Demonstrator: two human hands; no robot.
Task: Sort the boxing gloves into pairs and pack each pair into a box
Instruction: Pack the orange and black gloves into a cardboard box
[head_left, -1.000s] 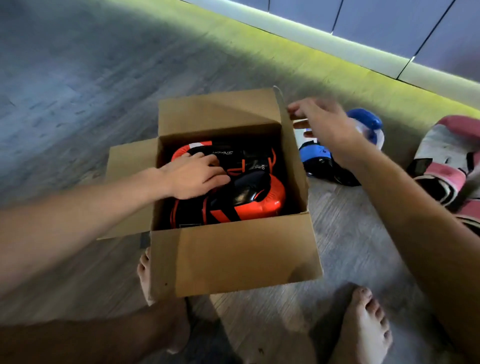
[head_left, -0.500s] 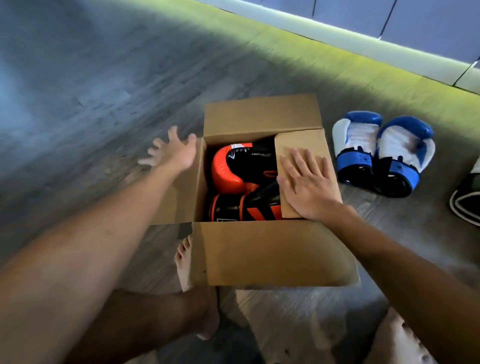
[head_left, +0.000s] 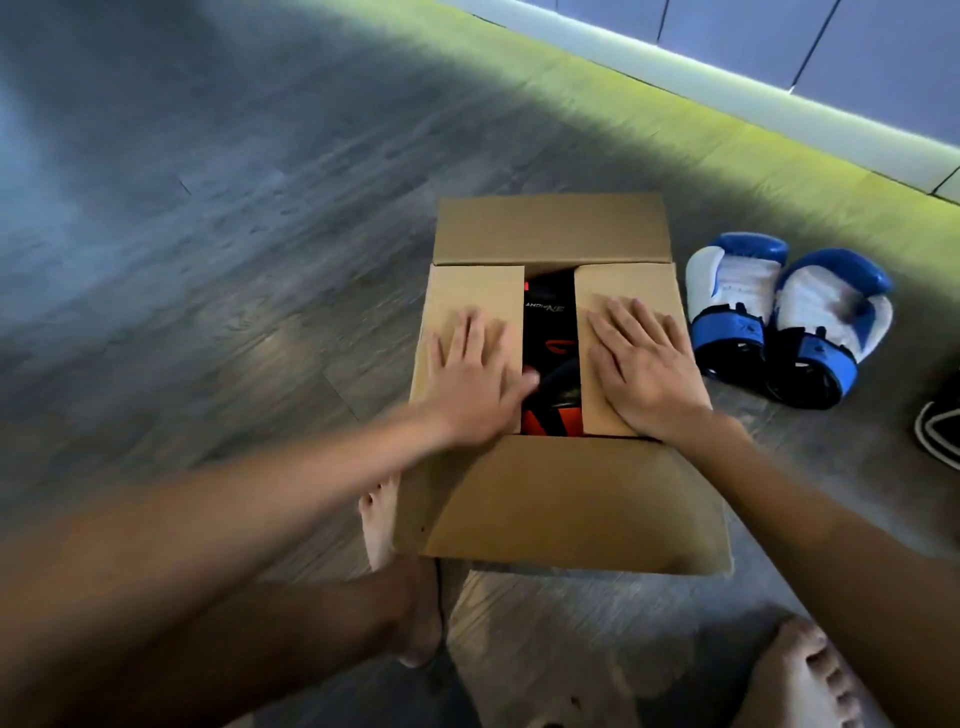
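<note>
Left hand and right hand press flat on the cardboard box side flaps.

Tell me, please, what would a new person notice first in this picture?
First, the cardboard box on the floor in the middle, with the left hand and right hand pressing its two side flaps flat. Through the gap between the flaps, the orange and black gloves show. Right of the box, the blue and white gloves lie side by side.

Person: both forearms bare, no sleeves in view. Left hand bare, no glove, ring or watch visible. Right hand likewise. Left foot, right foot bare, no socks, no shoes.
</note>
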